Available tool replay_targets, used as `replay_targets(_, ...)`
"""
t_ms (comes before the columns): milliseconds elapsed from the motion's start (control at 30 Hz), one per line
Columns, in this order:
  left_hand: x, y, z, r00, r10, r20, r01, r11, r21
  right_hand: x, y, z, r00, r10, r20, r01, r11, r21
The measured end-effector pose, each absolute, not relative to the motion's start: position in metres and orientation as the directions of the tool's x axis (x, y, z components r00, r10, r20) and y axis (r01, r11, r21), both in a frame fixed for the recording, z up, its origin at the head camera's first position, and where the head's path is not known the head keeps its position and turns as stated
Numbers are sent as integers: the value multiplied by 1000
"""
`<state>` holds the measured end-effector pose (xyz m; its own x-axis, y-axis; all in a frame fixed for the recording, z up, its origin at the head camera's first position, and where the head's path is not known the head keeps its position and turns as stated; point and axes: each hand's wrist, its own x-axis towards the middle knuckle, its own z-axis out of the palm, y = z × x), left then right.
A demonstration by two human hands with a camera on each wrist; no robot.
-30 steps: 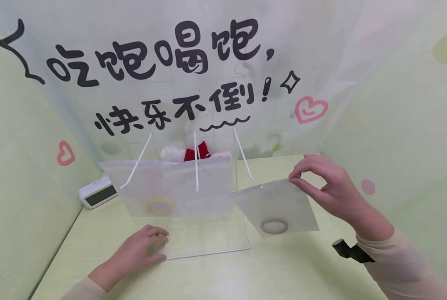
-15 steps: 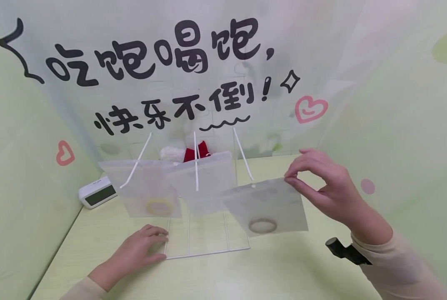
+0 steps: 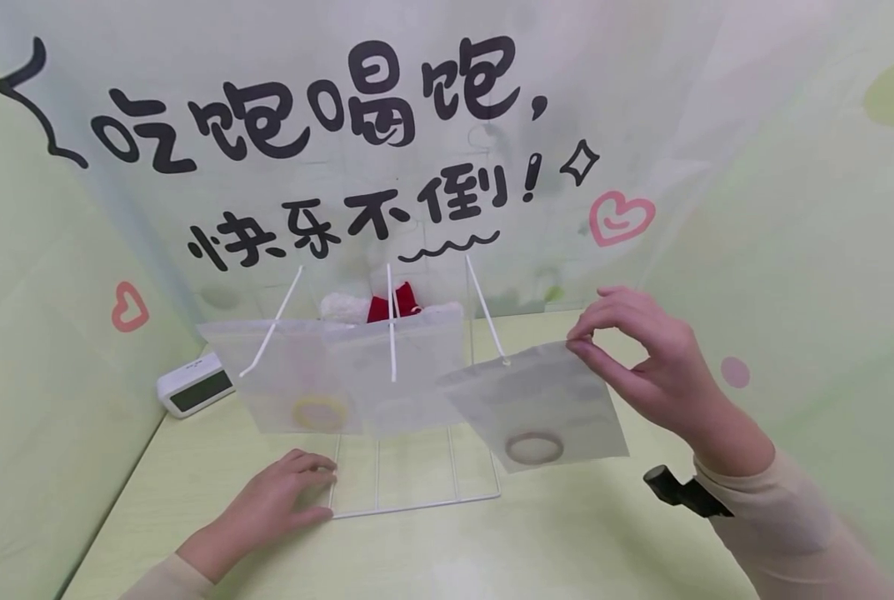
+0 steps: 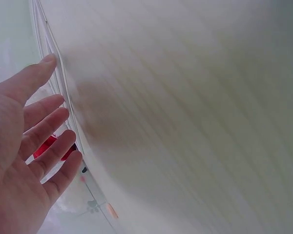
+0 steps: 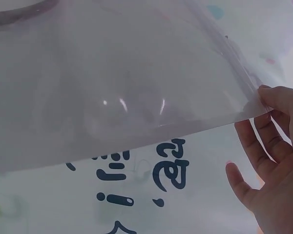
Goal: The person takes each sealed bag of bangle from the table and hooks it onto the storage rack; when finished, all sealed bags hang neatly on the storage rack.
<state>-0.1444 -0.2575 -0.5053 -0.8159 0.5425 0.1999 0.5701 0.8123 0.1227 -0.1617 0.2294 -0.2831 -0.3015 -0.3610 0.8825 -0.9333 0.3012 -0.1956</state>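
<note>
My right hand (image 3: 641, 358) pinches the upper right corner of a frosted zip bag (image 3: 566, 396) with a brownish ring (image 3: 534, 448) inside. The hole in the bag's top edge meets the tip of the right prong (image 3: 486, 308) of a white wire rack (image 3: 417, 506); whether the tip is through it I cannot tell. In the right wrist view, thumb and fingers hold the clear bag (image 5: 136, 87) at its corner. My left hand (image 3: 274, 500) rests beside the rack's base, its fingertips at the left wire. The left wrist view shows those fingers (image 4: 49, 131) extended and loose.
Another bag (image 3: 289, 383) with a yellow ring hangs on the left prong, and a further bag (image 3: 402, 375) hangs on the middle one. A white digital clock (image 3: 195, 385) stands at the left. Behind the rack lies a white and red plush item (image 3: 394, 304).
My right hand has moved slightly left and up with the bag, bringing its hole to the right prong's tip. The middle bag swung and settled back. My left hand stays put.
</note>
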Motion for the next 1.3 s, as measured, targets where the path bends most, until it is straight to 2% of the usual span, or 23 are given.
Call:
replay_targets(1067,-143,-255,-502,-798,560,223,593,795,124,-214,225,-296,-397,-327,857,-874,418,-245)
replay_targets(1300,-142,-256,-500,-804,554,216,586,801,126,-230,223,-303,-445,-275,852,-850,429,-305)
